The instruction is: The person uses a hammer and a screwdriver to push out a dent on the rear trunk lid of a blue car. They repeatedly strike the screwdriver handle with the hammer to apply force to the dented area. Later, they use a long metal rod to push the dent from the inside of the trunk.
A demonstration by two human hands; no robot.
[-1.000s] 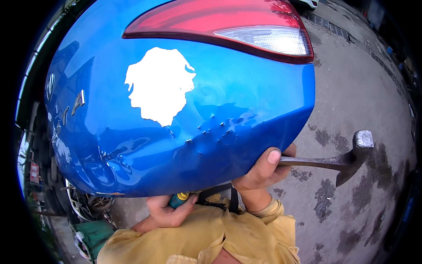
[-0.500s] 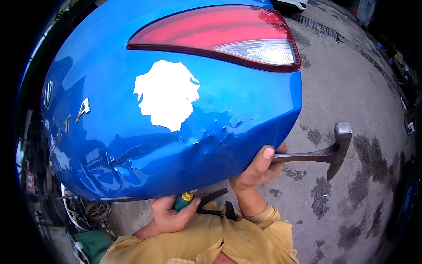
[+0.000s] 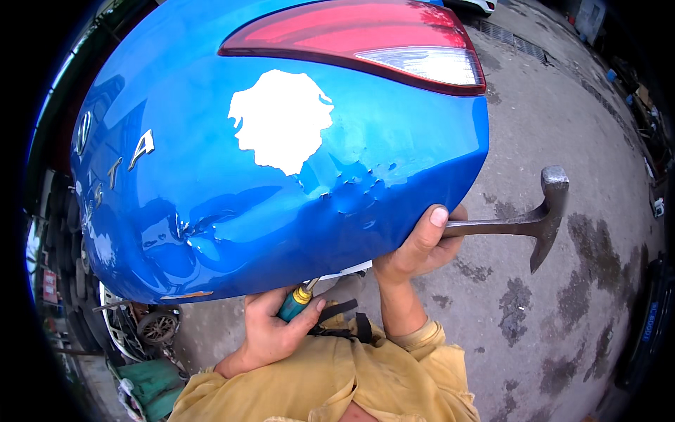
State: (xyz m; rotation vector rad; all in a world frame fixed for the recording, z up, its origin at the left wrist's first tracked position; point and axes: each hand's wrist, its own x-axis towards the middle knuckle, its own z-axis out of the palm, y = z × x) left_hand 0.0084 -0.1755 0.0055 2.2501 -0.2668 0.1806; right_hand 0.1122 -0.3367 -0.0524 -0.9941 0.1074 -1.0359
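Observation:
A blue car rear panel (image 3: pixel 281 239) fills the upper middle, with a red-and-clear tail light (image 3: pixel 351 39), metal letters on the left, dents and chipped spots, and a large white patch (image 3: pixel 280 121) of missing paint. My left hand (image 3: pixel 275 330) grips a teal-and-yellow screwdriver handle (image 3: pixel 292 306) just beneath the panel's lower edge; its tip is hidden. My right hand (image 3: pixel 418 250) is wrapped round a steel hammer (image 3: pixel 534 221) at the panel's lower right edge, thumb against the paint, head sticking out to the right.
A stained concrete yard (image 3: pixel 562 141) lies right and below, crossed by a drain grate (image 3: pixel 513 41). A white car (image 3: pixel 478 5) stands at the top. Stacked tyres (image 3: pixel 63 267), a loose wheel (image 3: pixel 155 327) and a green object (image 3: pixel 148 390) are at the left; assorted clutter lines the far right.
Over the last half second the panel, both hands and their tools have shifted upward in the picture. More of the screwdriver's shank shows below the panel. Both hands keep their grips.

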